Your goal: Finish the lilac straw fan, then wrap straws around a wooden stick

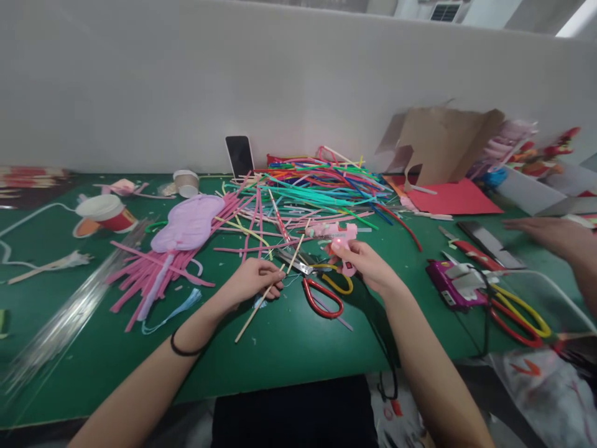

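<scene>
Stretching wide, the green table (pixel 289 354) meets a white partition wall (pixel 186 81) at its far edge. Bare green lies open on the near side of the heap of coloured strips (pixel 321 177). Just in front of that heap, the left hand (pixel 252 280) pinches a wooden stick (pixel 254 314), and the right hand (pixel 368 264) clamps a pink glue gun (pixel 340 231).

A craft workshop: green worktable (pixel 289 348) strewn with coloured strips (pixel 321 177), scissors (pixel 324 297), cardboard (pixel 441 143).
</scene>
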### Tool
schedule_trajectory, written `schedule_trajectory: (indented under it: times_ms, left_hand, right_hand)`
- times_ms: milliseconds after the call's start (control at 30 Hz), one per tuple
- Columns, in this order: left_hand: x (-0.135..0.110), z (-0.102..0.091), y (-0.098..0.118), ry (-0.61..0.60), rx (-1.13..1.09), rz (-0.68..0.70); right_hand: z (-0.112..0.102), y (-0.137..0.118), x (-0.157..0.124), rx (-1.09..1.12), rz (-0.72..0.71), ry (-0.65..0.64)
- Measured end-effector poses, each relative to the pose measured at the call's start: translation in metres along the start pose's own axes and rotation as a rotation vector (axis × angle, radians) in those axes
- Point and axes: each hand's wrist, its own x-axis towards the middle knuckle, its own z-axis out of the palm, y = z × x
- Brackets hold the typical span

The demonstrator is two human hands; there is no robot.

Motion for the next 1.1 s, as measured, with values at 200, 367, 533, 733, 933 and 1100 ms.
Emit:
schedule_trajectory:
  times_ms: [200, 367, 533, 733, 933, 1100]
  left_hand:
    - [0.000, -0.010, 0.003, 0.156, 0.042, 0.108]
    - [0.003, -0.011, 0.002, 0.220, 0.019, 0.081]
    - [0.002, -0.008, 0.004, 0.201, 0.001, 0.119]
    - [0.004, -0.005, 0.002, 0.232, -0.004, 0.167]
    - [0.006, -0.006, -0.001, 0.225, 0.019, 0.197]
    - [0.007, -0.005, -0.002, 0.241, 0.022, 0.196]
  right_hand:
    - [0.009, -0.002, -0.003, -0.217, 0.021, 0.085]
    - [0.018, 0.000, -0.006, -0.420, -0.075, -0.002]
    - [0.023, 0.005, -0.005, -0.503, -0.099, -0.016]
    - [0.022, 0.001, -0.003, -0.578, -0.021, 0.047]
    - [0.022, 0.000, -0.003, -0.610, -0.004, 0.022]
    - [0.022, 0.003, -0.002, -0.619, -0.007, 0.026]
